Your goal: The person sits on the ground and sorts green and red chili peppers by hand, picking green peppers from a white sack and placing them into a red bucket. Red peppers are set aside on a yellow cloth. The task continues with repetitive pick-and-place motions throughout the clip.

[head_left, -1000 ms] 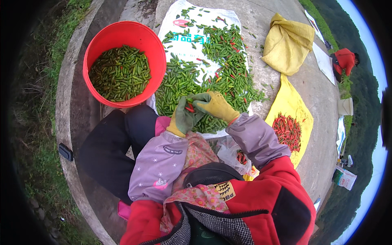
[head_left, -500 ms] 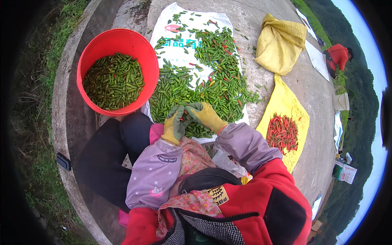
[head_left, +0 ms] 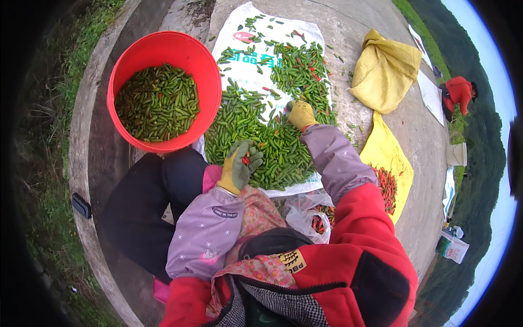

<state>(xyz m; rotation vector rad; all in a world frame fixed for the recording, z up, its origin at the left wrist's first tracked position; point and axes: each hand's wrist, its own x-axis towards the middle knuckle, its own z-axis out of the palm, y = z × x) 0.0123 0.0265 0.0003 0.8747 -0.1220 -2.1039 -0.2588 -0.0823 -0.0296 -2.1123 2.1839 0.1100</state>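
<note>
the yellow-and-green gloved left hand (head_left: 238, 165) is curled around at least one slender red pepper (head_left: 245, 160). the right hand (head_left: 300, 115), gloved likewise, is at the small green peppers (head_left: 272, 144) on the white plastic sheet (head_left: 248, 79); whether it is closed, i cannot tell.

Green characters (head_left: 249, 58) and red oval (head_left: 243, 37) are showing on white sheet (head_left: 239, 76); letters are marking sleeve badge (head_left: 225, 212), jacket patch (head_left: 292, 261).

The right arm (head_left: 344, 166) partly hides the red pepper pile (head_left: 388, 189), and the lower edge crops the red jacket (head_left: 327, 275).
</note>
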